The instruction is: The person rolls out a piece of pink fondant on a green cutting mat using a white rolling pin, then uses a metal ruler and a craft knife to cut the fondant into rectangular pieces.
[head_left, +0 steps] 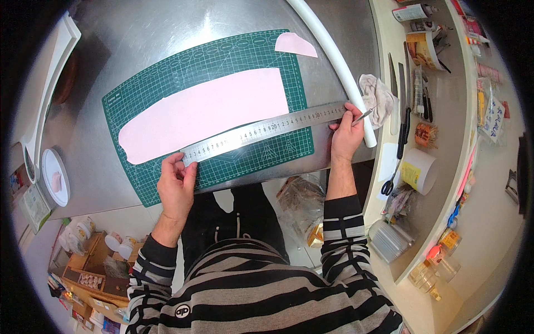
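now left hand (177,186) flat, fingers pressing near end of steel ruler (267,132) onto green cutting mat (167,83). ruler lies along lower edge of pink sheet (206,111). right hand (346,133) closed around slim knife (362,116) at ruler's far end.

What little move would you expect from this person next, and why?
Probably drawing the knife in the right hand leftward along the metal ruler. The left hand presses the ruler's left end onto the green cutting mat, the ruler lies along the lower edge of the pink sheet, and the blade sits at its right end.
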Demonstrator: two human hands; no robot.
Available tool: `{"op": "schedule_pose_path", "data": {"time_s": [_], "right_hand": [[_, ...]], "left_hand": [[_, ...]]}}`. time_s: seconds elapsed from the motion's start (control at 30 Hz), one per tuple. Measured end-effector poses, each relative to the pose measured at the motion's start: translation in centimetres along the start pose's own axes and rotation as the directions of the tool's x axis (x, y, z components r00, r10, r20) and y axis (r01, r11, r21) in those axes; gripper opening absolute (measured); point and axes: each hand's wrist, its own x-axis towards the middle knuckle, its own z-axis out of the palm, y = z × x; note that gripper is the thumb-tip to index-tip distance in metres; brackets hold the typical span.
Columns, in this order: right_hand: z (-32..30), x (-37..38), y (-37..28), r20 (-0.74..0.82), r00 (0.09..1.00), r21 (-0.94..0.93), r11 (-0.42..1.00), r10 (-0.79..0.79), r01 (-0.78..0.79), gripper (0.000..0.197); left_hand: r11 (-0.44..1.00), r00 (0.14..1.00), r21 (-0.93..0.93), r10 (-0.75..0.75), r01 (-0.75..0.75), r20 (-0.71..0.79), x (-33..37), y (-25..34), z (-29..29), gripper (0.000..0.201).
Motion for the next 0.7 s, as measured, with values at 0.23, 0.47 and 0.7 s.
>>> {"op": "schedule_pose_path", "data": {"time_s": [0.23,0.47,0.7], "right_hand": [[0.0,0.1,0.3,-0.057,0.997,-0.063,0.997,0.047,-0.051,0.024],[-0.6,0.6,1.2,-0.063,0.998,-0.053,0.999,-0.006,0.002,0.023],[-0.7,0.5,1.2,-0.074,0.997,0.050,0.999,0.011,-0.008,0.022]], "left_hand": [[0.996,0.999,0.067,-0.053,0.052,0.006,0.0,0.0,0.0,0.038],[0.998,1.000,0.066,-0.019,0.018,0.019,0.1,0.4,-0.1,0.038],[0.998,0.999,0.052,-0.032,0.029,0.040,0.4,0.7,-0.1,0.039]]}}
